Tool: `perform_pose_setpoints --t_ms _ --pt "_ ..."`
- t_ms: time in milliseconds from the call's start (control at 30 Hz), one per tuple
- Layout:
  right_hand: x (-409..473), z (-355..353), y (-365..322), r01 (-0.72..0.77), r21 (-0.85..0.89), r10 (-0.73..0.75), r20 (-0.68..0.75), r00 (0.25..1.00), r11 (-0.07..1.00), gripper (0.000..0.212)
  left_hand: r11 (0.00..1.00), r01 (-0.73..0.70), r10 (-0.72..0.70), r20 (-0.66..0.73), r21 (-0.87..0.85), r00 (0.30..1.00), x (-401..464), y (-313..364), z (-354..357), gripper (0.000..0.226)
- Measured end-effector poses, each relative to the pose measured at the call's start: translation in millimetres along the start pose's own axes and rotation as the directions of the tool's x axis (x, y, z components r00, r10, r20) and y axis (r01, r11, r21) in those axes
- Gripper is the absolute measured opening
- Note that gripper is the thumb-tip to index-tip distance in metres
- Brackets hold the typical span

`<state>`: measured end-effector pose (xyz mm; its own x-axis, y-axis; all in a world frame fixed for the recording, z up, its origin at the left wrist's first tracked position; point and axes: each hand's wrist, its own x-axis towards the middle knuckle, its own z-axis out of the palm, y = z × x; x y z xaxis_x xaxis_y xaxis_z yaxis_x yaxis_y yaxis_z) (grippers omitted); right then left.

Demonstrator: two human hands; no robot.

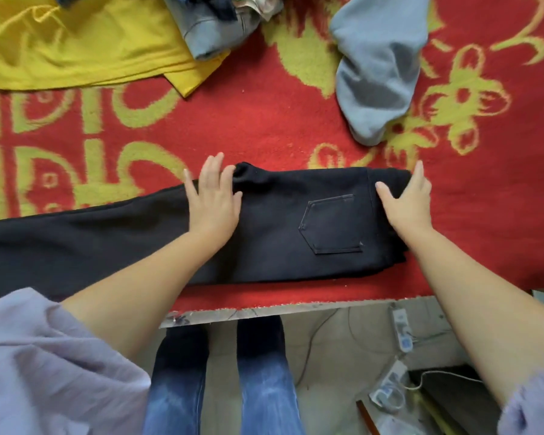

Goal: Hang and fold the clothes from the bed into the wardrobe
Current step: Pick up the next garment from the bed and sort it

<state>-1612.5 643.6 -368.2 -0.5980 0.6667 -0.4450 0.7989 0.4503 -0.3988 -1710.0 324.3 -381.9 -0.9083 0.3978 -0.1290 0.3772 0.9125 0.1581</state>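
My left hand (212, 199) lies flat with its fingers spread and straight, pressing the crotch area of the black trousers (283, 227); my right hand (405, 202) rests fingers extended at the waistband end, thumb stretched over the cloth, though I cannot tell whether the fingertips curl under the edge. The trousers lie at the near edge of the bed, on the red and yellow blanket (264, 120), already doubled leg on leg with the back pocket (330, 224) up. I judge the main risk is the near edge: the cloth sits close to it, and a careless pull could drag the legs off toward the floor, or smoothing unevenly could shift the two layers apart. The long axis runs left to right, waist pointing right, legs trailing out of view left. A yellow shirt (76, 42) and grey sweater (377, 64) wait farther back.
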Motion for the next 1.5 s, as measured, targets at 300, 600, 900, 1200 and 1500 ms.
perform_pose_setpoints --t_ms 300,600,900,1200,1500 --pt "-9.0 -26.3 16.5 -0.286 0.441 0.025 0.511 0.859 0.851 0.029 0.073 0.701 -0.177 0.683 -0.709 0.709 -36.8 146.5 -10.9 0.059" --pt "-135.1 -22.1 -153.4 0.130 0.587 -0.506 0.539 0.673 0.799 0.054 -0.381 0.720 0.142 0.733 -0.580 0.665 -30.3 34.5 -86.0 0.075" --pt "-207.3 122.2 -181.5 0.461 0.119 -0.424 0.636 0.645 0.879 0.056 0.109 0.752 -0.354 0.681 -0.651 0.641 -79.7 -109.5 -56.0 0.035" --pt "-157.9 123.0 -108.7 0.680 -0.436 -0.389 0.585 0.712 0.589 0.062 0.422 0.705 -0.500 0.502 -0.570 0.705 -83.5 -122.9 -28.3 0.038" --pt "-146.7 129.4 -118.7 0.117 0.131 -0.151 0.290 0.945 0.985 0.067 0.931 0.262 -0.178 0.308 -0.256 0.934 -105.7 -90.5 -29.5 0.067"
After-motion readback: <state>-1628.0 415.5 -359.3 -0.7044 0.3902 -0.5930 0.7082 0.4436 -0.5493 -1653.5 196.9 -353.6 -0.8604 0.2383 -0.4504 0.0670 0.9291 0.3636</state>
